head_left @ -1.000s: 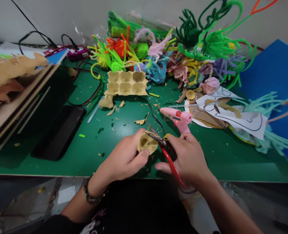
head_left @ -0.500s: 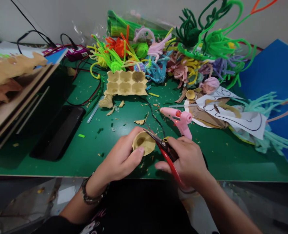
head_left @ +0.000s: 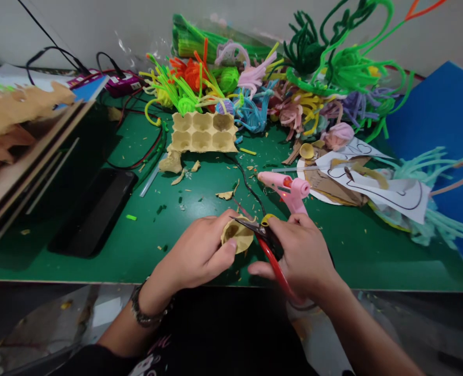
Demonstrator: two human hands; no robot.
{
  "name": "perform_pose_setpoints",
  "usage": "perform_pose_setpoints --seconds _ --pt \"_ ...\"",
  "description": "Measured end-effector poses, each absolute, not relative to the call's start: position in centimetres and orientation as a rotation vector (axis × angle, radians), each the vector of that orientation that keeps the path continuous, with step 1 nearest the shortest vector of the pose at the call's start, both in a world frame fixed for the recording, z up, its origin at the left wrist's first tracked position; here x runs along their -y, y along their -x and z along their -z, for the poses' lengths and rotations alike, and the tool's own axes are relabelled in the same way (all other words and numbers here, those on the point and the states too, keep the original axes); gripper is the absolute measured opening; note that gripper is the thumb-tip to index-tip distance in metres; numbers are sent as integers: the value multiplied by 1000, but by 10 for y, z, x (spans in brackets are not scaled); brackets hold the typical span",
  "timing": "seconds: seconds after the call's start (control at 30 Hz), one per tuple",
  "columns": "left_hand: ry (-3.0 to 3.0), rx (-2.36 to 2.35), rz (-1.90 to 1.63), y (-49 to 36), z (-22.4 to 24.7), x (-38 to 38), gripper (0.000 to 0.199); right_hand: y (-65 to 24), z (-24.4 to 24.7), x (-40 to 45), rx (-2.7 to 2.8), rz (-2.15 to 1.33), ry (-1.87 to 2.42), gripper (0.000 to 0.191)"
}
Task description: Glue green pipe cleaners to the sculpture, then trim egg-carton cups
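A small tan egg-carton cup (head_left: 243,237) is pinched in my left hand (head_left: 206,250), its hollow side facing up. My right hand (head_left: 304,253) grips red-handled scissors (head_left: 273,261), whose dark blades are parted at the cup's upper rim. Just beyond my right hand lies a pink glue gun (head_left: 286,188). Torn scraps of carton (head_left: 226,195) rest on the green table (head_left: 192,209) above the cup. Farther back sits a tan egg-carton piece (head_left: 203,133) with several hollows.
A black phone (head_left: 94,211) lies left, beside stacked boards (head_left: 31,156). Colourful pipe-cleaner bundles (head_left: 255,78) line the back. White paper cutouts (head_left: 396,188) and a blue board (head_left: 431,120) are at the right. A black cable (head_left: 245,177) runs behind the hands.
The cup has shifted slightly right and tilted in my left hand. The scissor blades now lie across its upper rim at a flatter angle.
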State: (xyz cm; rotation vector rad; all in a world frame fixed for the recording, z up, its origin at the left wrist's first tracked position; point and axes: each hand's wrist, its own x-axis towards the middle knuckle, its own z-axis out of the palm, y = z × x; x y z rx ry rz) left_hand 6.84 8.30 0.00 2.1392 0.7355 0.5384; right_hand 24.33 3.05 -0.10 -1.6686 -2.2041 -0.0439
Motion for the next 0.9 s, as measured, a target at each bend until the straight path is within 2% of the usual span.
perform_pose_setpoints --seconds 0.43,0.63,0.9 --pt "-1877 -744 -704 -68 7 -78 24 -244 9 -30 2025 77 1641 61" --pt "-1801 -759 -748 -71 9 -77 24 -243 7 -30 1990 -112 1658 66" --pt "-1908 -690 -649 -69 0 -80 24 -242 0 -32 2114 -149 1657 65"
